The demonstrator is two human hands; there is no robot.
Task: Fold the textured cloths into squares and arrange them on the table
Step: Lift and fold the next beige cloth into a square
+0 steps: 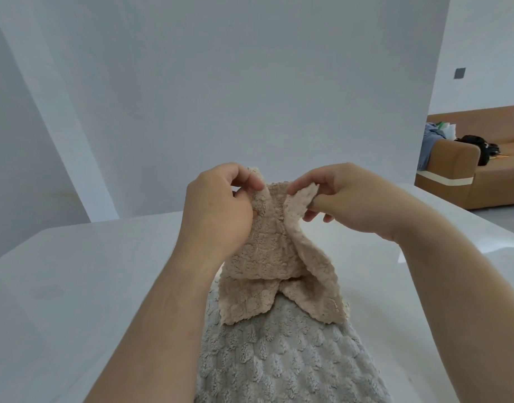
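Nearest, a grey cloth (279, 359) with a raised bubble weave lies flat on the white table (75, 286), between both forearms. Bare glossy tabletop extends to either side, out to its rounded far edge. Above the grey cloth hangs a beige cloth (276, 257), nubby and creased, its lower corners resting on the grey one. The left hand (218, 205) pinches its upper left corner between thumb and fingers; the right hand (346, 196) pinches the upper right corner likewise. Behind stands a plain white wall (221, 82). Far right, a brown sofa (482, 175) carries clothing and a black bag (479, 146).
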